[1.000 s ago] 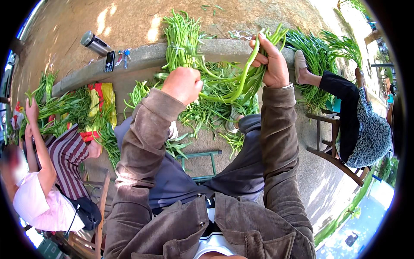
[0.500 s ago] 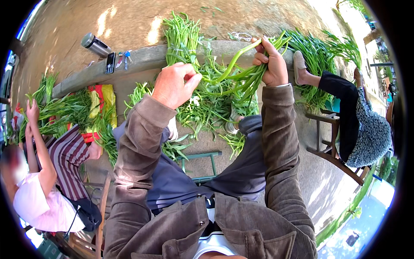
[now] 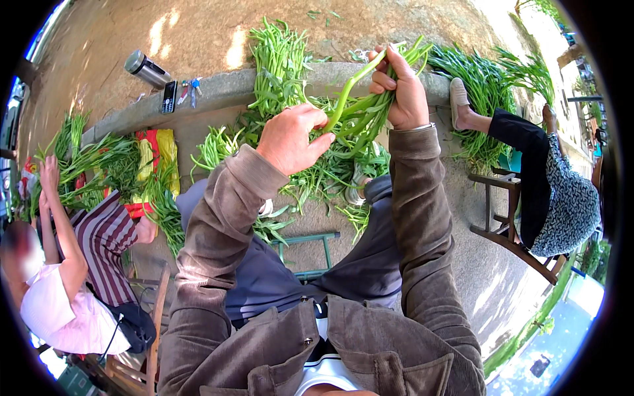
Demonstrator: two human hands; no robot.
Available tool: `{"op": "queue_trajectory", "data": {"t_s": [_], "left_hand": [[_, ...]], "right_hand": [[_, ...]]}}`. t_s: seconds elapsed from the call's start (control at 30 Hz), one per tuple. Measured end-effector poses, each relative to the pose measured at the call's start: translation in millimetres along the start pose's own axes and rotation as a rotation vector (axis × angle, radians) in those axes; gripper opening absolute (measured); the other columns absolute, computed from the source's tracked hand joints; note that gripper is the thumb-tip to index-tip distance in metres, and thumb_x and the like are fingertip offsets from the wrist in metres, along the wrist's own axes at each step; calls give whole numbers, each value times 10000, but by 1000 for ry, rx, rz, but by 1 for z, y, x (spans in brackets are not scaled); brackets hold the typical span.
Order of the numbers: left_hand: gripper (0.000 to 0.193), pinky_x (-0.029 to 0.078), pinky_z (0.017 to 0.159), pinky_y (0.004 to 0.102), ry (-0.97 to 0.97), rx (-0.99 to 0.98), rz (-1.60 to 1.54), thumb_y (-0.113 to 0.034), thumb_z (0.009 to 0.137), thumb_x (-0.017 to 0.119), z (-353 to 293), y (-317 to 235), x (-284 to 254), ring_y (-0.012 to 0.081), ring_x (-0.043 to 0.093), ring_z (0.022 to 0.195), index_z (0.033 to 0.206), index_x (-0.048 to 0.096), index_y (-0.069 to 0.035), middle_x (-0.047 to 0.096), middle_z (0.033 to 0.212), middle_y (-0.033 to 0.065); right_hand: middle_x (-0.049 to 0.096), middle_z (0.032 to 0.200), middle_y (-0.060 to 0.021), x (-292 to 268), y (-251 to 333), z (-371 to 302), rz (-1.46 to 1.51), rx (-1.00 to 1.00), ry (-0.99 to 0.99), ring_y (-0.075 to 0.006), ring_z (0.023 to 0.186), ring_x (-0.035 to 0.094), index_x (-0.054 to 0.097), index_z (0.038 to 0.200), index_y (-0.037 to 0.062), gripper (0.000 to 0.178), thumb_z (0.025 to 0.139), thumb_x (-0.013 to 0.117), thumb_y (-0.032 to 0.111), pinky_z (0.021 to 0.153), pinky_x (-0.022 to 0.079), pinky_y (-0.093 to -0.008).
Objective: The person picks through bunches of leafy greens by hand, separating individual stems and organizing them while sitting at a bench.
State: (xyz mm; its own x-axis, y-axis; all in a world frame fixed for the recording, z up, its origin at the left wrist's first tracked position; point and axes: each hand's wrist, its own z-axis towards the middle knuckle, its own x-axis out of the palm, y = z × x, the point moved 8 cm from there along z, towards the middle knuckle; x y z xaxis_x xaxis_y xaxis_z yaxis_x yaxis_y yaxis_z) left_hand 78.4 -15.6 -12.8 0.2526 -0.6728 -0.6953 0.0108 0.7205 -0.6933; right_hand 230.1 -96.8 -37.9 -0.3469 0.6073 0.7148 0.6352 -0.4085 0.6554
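My right hand [image 3: 404, 96] is closed around a small bunch of long green stems with narrow leaves, which look like water spinach [image 3: 371, 112]. The stem ends stick out above its fingers and the leaves hang down to the left. One thick pale stem [image 3: 342, 99] bends from that bunch to my left hand [image 3: 294, 138], whose thumb and fingers close about its lower part; the exact grip is partly hidden. Below both hands, a heap of loose leafy greens [image 3: 317, 178] lies on the ground between my feet. A stack of greens [image 3: 279, 59] rests across the low kerb just beyond my left hand.
On the kerb [image 3: 218, 89] at left are a steel flask [image 3: 146, 69], a black phone [image 3: 169, 97] and keys [image 3: 191, 91]. People sit at both sides: one in a pink top [image 3: 66, 310], another on a wooden chair [image 3: 505, 211]. More greens [image 3: 472, 105] lie at right.
My right hand has shifted slightly left with the bunch. My left hand has moved right and a little down, and its fingers now meet the thick stem, which hangs more steeply.
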Motion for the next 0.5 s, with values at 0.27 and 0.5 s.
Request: {"op": "queue_trajectory", "data": {"t_s": [0.27, 0.5], "left_hand": [[282, 474, 563, 309, -174, 52, 161, -255, 652, 754, 1, -15, -21, 226, 576, 611, 794, 624, -50, 592, 701, 82], [966, 411, 886, 346, -485, -6, -477, -401, 572, 823, 3, 4, -53, 228, 491, 1012, 1268, 321, 43, 459, 1128, 162]], "right_hand": [[558, 786, -19, 23, 6, -10, -182, -177, 67, -63, 537, 419, 566, 965, 23, 227, 895, 539, 238, 493, 368, -216], [557, 800, -8, 58, -18, -20, -376, -155, 234, -68, 590, 477, 546, 902, 43, 288, 936, 441, 309, 540, 407, -214]]}}
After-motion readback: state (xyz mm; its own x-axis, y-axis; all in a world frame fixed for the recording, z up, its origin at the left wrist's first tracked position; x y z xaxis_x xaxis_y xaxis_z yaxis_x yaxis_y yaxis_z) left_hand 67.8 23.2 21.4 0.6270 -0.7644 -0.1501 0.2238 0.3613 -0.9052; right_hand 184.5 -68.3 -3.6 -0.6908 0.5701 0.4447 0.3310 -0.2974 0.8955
